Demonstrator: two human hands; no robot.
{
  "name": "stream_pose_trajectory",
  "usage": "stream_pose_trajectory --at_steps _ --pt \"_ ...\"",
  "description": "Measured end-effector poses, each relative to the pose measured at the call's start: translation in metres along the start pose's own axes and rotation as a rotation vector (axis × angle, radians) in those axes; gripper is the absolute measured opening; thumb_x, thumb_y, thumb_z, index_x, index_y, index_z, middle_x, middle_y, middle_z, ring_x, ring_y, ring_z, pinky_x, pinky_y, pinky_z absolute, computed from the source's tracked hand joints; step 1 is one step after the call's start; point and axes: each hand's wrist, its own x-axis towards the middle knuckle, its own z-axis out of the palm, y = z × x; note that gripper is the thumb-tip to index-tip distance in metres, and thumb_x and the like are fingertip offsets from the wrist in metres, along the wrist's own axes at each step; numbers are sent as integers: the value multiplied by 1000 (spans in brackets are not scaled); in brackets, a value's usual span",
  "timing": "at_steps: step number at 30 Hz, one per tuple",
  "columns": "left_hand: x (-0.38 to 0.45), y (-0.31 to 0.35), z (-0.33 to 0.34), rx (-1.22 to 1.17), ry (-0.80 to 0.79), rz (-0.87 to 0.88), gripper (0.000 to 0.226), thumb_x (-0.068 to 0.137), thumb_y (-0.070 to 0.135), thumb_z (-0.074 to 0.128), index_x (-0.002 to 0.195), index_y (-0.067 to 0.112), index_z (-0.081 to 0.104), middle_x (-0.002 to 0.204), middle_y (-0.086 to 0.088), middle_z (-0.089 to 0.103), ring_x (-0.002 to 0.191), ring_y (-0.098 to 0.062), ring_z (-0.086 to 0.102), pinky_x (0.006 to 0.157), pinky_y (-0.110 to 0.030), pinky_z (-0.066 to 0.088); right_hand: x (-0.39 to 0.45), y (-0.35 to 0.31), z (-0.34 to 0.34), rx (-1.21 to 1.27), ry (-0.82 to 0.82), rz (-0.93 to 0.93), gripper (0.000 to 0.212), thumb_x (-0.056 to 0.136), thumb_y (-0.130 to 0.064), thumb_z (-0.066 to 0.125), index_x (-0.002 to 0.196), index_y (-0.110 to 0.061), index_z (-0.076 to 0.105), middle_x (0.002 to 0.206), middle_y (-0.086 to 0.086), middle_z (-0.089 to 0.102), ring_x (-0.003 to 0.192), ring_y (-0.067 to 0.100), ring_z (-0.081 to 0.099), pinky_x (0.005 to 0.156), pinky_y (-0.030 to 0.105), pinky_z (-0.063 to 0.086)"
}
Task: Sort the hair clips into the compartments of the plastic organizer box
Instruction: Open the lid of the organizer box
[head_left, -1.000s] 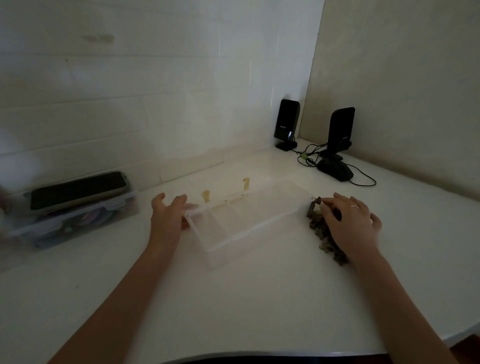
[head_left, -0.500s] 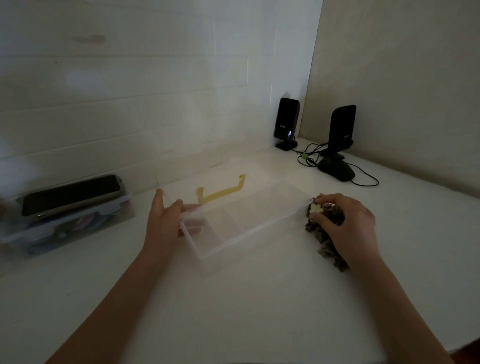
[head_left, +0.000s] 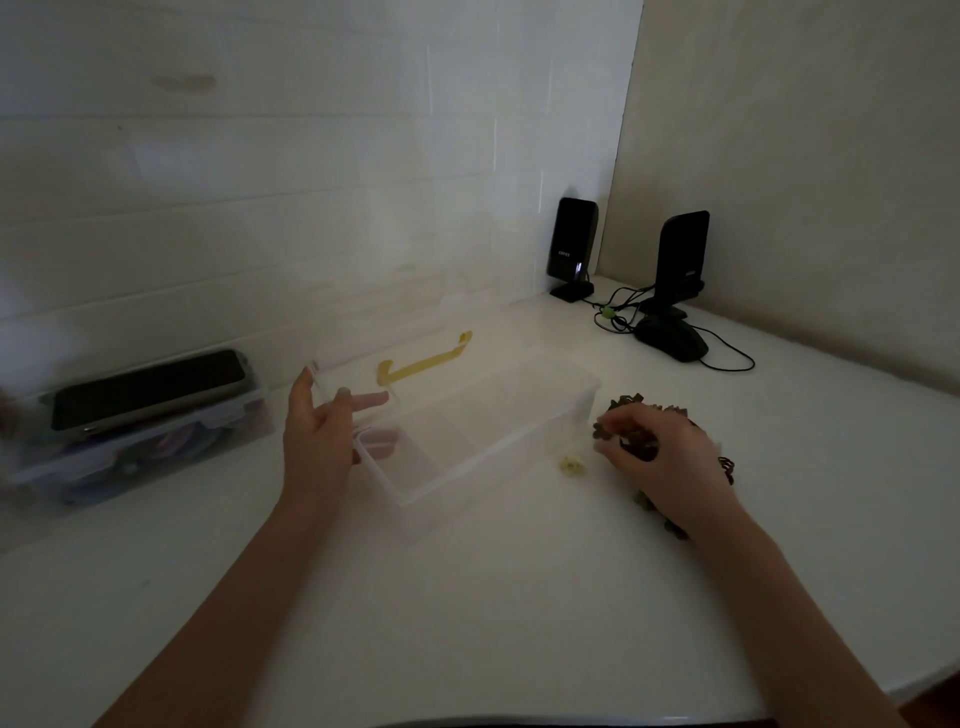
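A clear plastic organizer box (head_left: 524, 447) lies open in the middle of the white table, its lid with a yellow handle (head_left: 423, 359) tipped back toward the wall. My left hand (head_left: 324, 436) rests against the box's left end, fingers spread, thumb on the lid's edge. A pile of small dark hair clips (head_left: 641, 402) lies just right of the box. My right hand (head_left: 665, 462) is curled over the pile, fingertips pinching dark clips. One pale yellow clip (head_left: 571, 464) lies alone on the table between box and pile. The compartments look empty.
A closed clear storage box (head_left: 140, 447) with a dark phone (head_left: 148, 387) on top stands at the left by the wall. Two black speakers (head_left: 571, 249) (head_left: 680, 260), a black mouse (head_left: 672, 340) and cables sit in the far right corner. The table edge runs bottom right.
The box lid has swung further open toward the wall. My right hand let a pale yellow clip fall beside the box and closed down onto the dark pile.
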Motion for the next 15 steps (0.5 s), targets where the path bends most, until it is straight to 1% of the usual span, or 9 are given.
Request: stream_pose_trajectory --at_steps 1,3,4,6,8,10,12,13,15 --pt "1 0 0 2 0 -2 48 101 17 39 146 24 22 98 -3 70 53 -13 67 47 -28 56 1 -1 0 -35 14 -37 14 80 -40 68 94 -37 66 81 -26 59 85 6 58 87 39 47" --pt "1 0 0 -3 0 -7 46 101 17 39 145 23 24 95 -1 70 51 -13 66 47 -28 56 1 -2 -2 -80 20 -117 14 78 -48 67 89 -40 66 77 -26 59 84 3 53 92 37 40" --pt "2 0 1 -10 -3 -12 45 101 17 39 144 22 25 95 -1 70 50 -13 66 47 -28 56 1 -4 -2 -112 -17 -148 16 76 -52 65 89 -42 66 78 -25 58 85 1 51 95 35 34" --pt "4 -1 0 -29 -10 -40 42 101 19 41 141 21 29 94 -1 70 51 -14 67 47 -28 57 1 -9 2 -195 -123 -175 25 76 -57 63 97 -44 65 84 -27 57 95 0 47 99 31 22" --pt "6 -4 0 -56 -14 -85 40 100 22 43 138 15 34 94 -2 71 52 -15 68 49 -28 57 3 -12 6 -263 -177 -179 28 79 -55 61 104 -43 63 91 -27 55 101 2 43 101 33 18" --pt "7 -6 0 -85 -14 -138 40 100 25 45 135 7 40 96 -6 72 56 -17 69 52 -29 58 4 -15 7 -259 -170 -187 24 80 -51 63 102 -42 62 88 -27 53 97 3 43 102 34 19" --pt "10 -7 0 -106 -5 -203 35 98 26 49 123 3 50 101 -14 71 66 -19 70 57 -29 59 4 -14 7 -183 -154 -209 22 78 -42 69 97 -38 60 82 -28 50 90 4 46 101 34 25" --pt "11 -6 0 -133 3 -251 30 96 27 52 115 5 55 104 -17 70 70 -21 70 60 -30 60 3 -13 7 -119 -143 -229 22 76 -36 73 94 -36 58 82 -27 51 87 4 48 97 34 32" --pt "13 -1 -1 -217 7 -376 23 92 32 57 103 12 56 101 -19 68 71 -23 69 59 -29 59 2 -12 6 50 -120 -239 25 74 -26 76 86 -34 55 82 -19 57 84 5 54 83 30 45"
